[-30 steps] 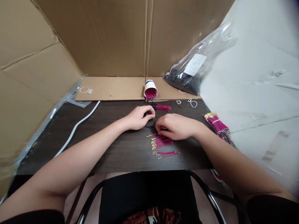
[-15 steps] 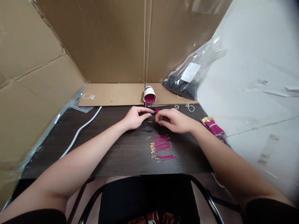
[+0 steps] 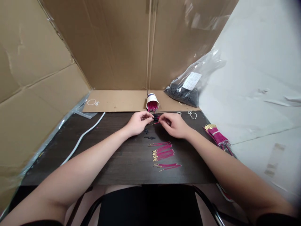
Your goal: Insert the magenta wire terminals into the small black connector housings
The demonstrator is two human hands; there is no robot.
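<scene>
I'm mid-sleeving: left hand (image 3: 138,123) pinches a black sleeve, right hand (image 3: 172,125) pinches a magenta wire (image 3: 155,123) at three o'clock; next needs fine alignment.

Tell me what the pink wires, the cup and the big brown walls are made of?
The pink wires look like plastic-coated metal: shiny gold tips show at their ends. The cup seems to be paper, white and matte with a coloured band. The brown walls look like cardboard, dull brown with creases and a seam.
</scene>
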